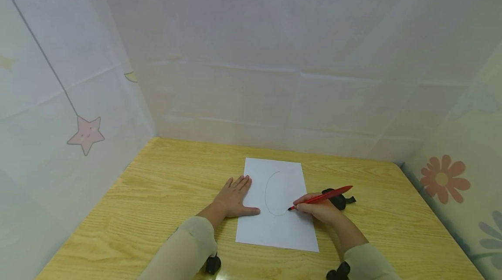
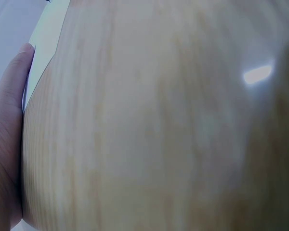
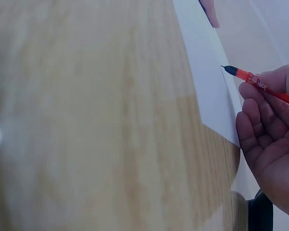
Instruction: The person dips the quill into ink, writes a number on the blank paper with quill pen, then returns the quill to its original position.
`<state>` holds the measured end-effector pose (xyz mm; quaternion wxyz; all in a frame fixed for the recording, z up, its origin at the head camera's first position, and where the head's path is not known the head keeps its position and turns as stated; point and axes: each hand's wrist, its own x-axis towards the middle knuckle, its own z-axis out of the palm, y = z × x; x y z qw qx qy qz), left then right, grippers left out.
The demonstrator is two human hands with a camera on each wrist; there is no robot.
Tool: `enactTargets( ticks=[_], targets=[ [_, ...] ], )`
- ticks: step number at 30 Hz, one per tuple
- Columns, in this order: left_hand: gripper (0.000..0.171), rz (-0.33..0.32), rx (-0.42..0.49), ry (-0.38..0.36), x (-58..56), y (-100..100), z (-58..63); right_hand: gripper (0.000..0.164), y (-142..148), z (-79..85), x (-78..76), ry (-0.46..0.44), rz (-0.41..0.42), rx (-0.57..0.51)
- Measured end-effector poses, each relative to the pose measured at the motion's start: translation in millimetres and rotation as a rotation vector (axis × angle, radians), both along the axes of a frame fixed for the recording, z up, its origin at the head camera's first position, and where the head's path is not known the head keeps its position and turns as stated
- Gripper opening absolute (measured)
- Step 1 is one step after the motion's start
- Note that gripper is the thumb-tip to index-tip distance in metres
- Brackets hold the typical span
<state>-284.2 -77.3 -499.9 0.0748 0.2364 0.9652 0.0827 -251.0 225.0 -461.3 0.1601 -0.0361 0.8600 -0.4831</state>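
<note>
My left hand [image 1: 234, 200], spread and empty, likely steadies the paper [image 1: 280, 233] so my right hand [image 1: 320, 210] can guide its pinched pen [image 1: 328, 194].

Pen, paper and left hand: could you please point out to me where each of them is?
Pen [image 1: 328, 195]: head view, on the red body.
Paper [image 1: 277, 201]: head view, on the bare middle of the sheet.
Left hand [image 1: 233, 201]: head view, on the back of the hand.

Toward the right edge of the table [image 1: 392, 214], a black object [image 1: 340, 202] is partly hidden behind the red pen [image 1: 329, 194] (I cannot tell what it is). The left wrist view cuts off part of the left hand [image 2: 5, 125].
</note>
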Motion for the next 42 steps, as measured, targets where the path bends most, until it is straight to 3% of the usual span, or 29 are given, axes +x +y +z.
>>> enactTargets(
  ticks=[8, 16, 22, 32, 42],
  targets=[
    [0.108, -0.011, -0.035, -0.001, 1.5, 0, 6.0, 0.025, -1, -0.4, -0.8, 0.002, -0.039, 0.031],
    [0.108, -0.010, -0.004, -0.007, 0.7, 0, 2.7, 0.030, 6, -6.4, -5.3, 0.031, 0.014, -0.027],
    [0.108, -0.008, -0.003, -0.003, 0.8, 0, 3.5, 0.027, 10, -16.3, -11.8, 0.024, -0.019, -0.048],
    [0.108, -0.015, -0.029, 0.007, 2.4, 0, 8.7, 0.030, 6, -7.5, -6.9, 0.078, -0.007, -0.074],
    [0.108, -0.011, -0.044, 0.020, 0.9, 0, 5.0, 0.028, -1, -9.2, -9.4, 0.039, -0.107, -0.036]
  ],
)
